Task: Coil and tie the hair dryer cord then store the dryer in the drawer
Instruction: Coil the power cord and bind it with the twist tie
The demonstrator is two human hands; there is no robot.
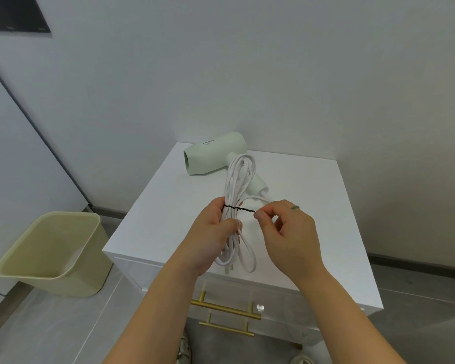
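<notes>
Step in hand: tying. The cord [238,174] is already gathered into long loops, and a black tie [241,209] goes round the bundle.
Left hand [216,232]: fingers curled round the middle of the loops, holding them together. The tie crosses the bundle at the top of this grip.
Right hand [286,232]: thumb and forefinger pinched on the free end of the tie. Its twisted tail runs straight from the bundle to the fingertips [260,216].
Cord: loops stick out beyond the left grip, up toward the hair dryer and down toward the person. One strand leaves the bundle just past the right hand's pinch and goes to the dryer's handle.
Hair dryer [213,156]: lying on its side on the cabinet [313,219], beyond both hands and untouched.
Next move, as I judge it: finish the twist so the tie sits snug, then let go with the right hand. The loops must stay pinched until the tie holds, or they will spring apart.
Drawer [273,295]: below the hands in the cabinet front, closed, with gold handles [225,308]. Its contents are hidden, and it must be pulled open before the dryer goes in.
Bin [50,248]: on the floor, well off to the left of the left hand, with an open top. Only its bare inner walls show.
</notes>
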